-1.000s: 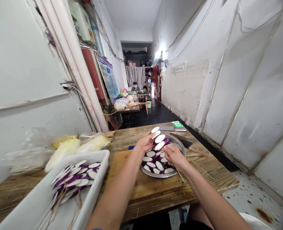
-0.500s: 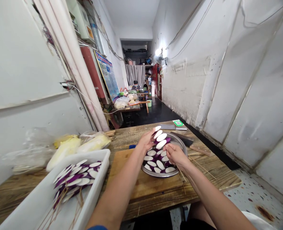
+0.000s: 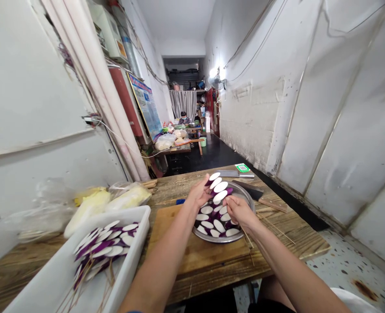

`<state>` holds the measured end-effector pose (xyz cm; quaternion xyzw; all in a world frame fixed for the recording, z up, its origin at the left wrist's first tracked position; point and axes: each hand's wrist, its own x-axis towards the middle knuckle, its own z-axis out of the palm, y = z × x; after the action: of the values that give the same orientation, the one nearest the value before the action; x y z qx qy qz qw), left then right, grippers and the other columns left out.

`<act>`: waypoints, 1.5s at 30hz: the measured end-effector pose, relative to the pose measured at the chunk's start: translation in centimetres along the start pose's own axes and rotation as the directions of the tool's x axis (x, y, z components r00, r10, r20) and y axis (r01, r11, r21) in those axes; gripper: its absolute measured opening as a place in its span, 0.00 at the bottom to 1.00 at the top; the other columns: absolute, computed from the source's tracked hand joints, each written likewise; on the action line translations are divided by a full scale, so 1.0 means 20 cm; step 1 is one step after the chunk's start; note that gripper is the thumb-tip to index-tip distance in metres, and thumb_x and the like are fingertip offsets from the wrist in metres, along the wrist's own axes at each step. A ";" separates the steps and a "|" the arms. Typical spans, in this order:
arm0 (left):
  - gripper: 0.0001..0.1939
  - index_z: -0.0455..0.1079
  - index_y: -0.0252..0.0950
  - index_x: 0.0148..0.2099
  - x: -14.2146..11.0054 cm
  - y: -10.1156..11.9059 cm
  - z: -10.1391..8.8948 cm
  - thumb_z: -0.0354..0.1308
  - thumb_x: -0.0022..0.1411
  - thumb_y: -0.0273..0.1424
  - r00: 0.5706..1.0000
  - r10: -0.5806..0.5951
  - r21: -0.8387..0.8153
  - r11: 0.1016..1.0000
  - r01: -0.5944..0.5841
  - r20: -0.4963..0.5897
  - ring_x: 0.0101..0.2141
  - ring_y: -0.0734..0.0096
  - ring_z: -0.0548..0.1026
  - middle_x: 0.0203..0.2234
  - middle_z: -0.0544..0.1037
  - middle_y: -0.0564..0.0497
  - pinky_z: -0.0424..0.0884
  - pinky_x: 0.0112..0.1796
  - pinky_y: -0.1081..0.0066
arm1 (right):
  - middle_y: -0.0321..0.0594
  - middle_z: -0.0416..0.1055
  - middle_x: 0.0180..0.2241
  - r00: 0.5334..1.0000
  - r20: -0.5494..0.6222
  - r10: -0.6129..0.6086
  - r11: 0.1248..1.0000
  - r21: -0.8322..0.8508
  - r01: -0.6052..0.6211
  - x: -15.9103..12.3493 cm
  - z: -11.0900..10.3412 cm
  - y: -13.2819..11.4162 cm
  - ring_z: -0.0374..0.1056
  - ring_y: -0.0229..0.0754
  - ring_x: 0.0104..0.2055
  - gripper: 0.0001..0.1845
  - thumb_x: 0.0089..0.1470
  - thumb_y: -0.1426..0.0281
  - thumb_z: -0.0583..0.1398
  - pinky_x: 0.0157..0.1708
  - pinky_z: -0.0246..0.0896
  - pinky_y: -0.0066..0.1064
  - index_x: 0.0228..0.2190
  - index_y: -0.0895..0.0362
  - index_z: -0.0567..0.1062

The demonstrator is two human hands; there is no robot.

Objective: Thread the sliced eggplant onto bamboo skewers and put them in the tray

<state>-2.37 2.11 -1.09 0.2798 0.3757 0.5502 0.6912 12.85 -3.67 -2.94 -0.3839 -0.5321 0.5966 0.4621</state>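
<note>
Above a round metal bowl (image 3: 253, 201), both hands work on one row of white, purple-skinned eggplant slices (image 3: 218, 185). My left hand (image 3: 199, 190) grips the far end of the row, fingers closed round the slices' edge. My right hand (image 3: 238, 208) is closed at the near end; thin bamboo skewers (image 3: 248, 243) stick out below it. Its fingers hide how the slices and skewers meet. More eggplant slices (image 3: 218, 225) lie in the bowl. At left, a white plastic tub (image 3: 139, 226) holds a heap of skewered eggplant slices (image 3: 106, 245).
The bowl overlaps a wooden cutting board (image 3: 176, 243) on the wooden table (image 3: 306, 237). A cleaver (image 3: 248, 189) and a knife (image 3: 233, 174) lie beyond it. Loose skewers (image 3: 275, 227) lie to the right. Plastic bags (image 3: 88, 213) sit behind the tub. A person (image 3: 184, 118) is far back.
The view has shifted slightly. Both hands keep nearly the same hold on the eggplant slices. The person in the background has raised their head.
</note>
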 end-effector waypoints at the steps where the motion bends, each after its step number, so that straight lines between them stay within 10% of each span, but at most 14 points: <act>1: 0.18 0.69 0.35 0.43 -0.02 0.00 0.01 0.57 0.54 0.42 0.999 -0.028 0.038 0.999 0.027 0.038 0.35 0.67 0.74 0.36 0.75 0.46 0.71 0.36 0.65 | 0.21 0.48 0.07 0.999 -0.037 -0.021 0.999 0.035 0.022 0.00 0.00 0.00 0.36 0.25 0.08 0.14 0.46 0.58 0.54 0.06 0.33 0.20 0.24 0.56 0.62; 7: 0.14 0.70 0.35 0.39 -0.08 -0.04 0.04 0.61 0.52 0.37 0.962 -0.087 0.199 0.979 0.035 0.259 0.33 0.67 0.74 0.34 0.75 0.46 0.69 0.38 0.61 | 0.21 0.50 0.07 0.992 -0.105 -0.073 0.994 0.077 0.081 0.00 0.00 -0.01 0.38 0.25 0.07 0.15 0.47 0.56 0.53 0.07 0.36 0.19 0.25 0.56 0.62; 17: 0.13 0.71 0.31 0.41 -0.06 -0.06 0.03 0.60 0.53 0.31 0.982 0.112 0.098 0.987 -0.127 0.151 0.29 0.70 0.74 0.34 0.76 0.43 0.71 0.32 0.69 | 0.22 0.53 0.08 0.997 -0.035 -0.065 0.998 0.002 0.065 0.00 0.01 0.01 0.41 0.26 0.07 0.15 0.47 0.58 0.54 0.06 0.39 0.19 0.27 0.58 0.64; 33: 0.09 0.69 0.34 0.38 -0.04 -0.05 -0.02 0.61 0.52 0.26 0.920 -0.189 0.076 0.982 0.174 0.343 0.31 0.71 0.74 0.30 0.75 0.49 0.69 0.38 0.65 | 0.20 0.48 0.09 0.998 -0.032 -0.059 0.996 0.068 0.061 -0.01 0.00 0.00 0.36 0.24 0.08 0.16 0.46 0.56 0.55 0.07 0.34 0.19 0.25 0.57 0.63; 45: 0.14 0.71 0.33 0.39 -0.07 -0.06 0.03 0.63 0.47 0.20 0.966 -0.136 0.102 0.988 0.116 0.219 0.25 0.80 0.71 0.28 0.73 0.50 0.66 0.26 0.79 | 0.20 0.45 0.09 0.995 0.097 0.034 0.961 0.271 -0.060 -0.02 -0.07 -0.06 0.36 0.25 0.09 0.13 0.46 0.60 0.58 0.09 0.32 0.19 0.25 0.56 0.62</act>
<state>-1.29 0.52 -1.42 0.3462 0.3361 0.4528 0.7498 14.42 -3.66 -2.01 -0.3012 -0.4560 0.6921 0.4714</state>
